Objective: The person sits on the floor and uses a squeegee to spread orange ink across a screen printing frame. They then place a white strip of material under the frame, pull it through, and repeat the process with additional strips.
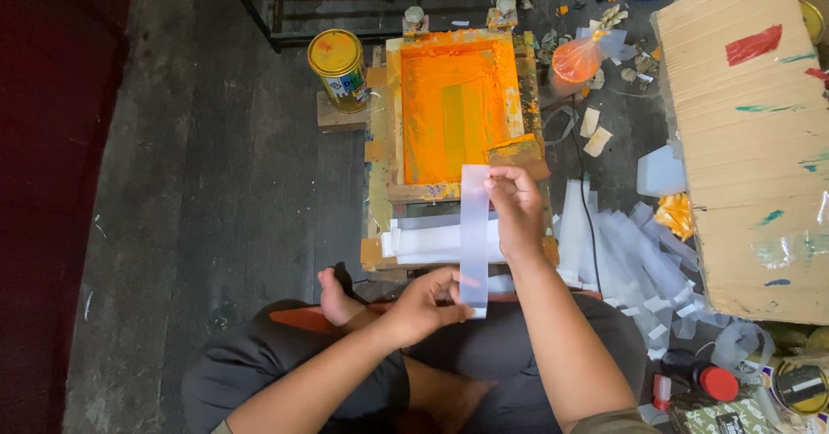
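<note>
Both hands hold one translucent plastic strip upright above the lap.

Nearest, the left hand (423,306) pinches the lower end of the plastic strip (474,235); its fingers are pressed on the bottom edge. Above, the right hand (516,209) pinches the strip's upper right edge. Beyond lies a stack of strips (427,242) on the wooden printing frame (377,153), whose orange screen (449,114) sits farther back. Loose strips (639,261) crowd the right; the floor (216,183) on the left is open.

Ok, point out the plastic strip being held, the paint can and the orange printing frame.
plastic strip (474,227), head view, middle of its length
paint can (336,54), head view, yellow lid
printing frame (453,114), head view, orange inked mesh
</note>
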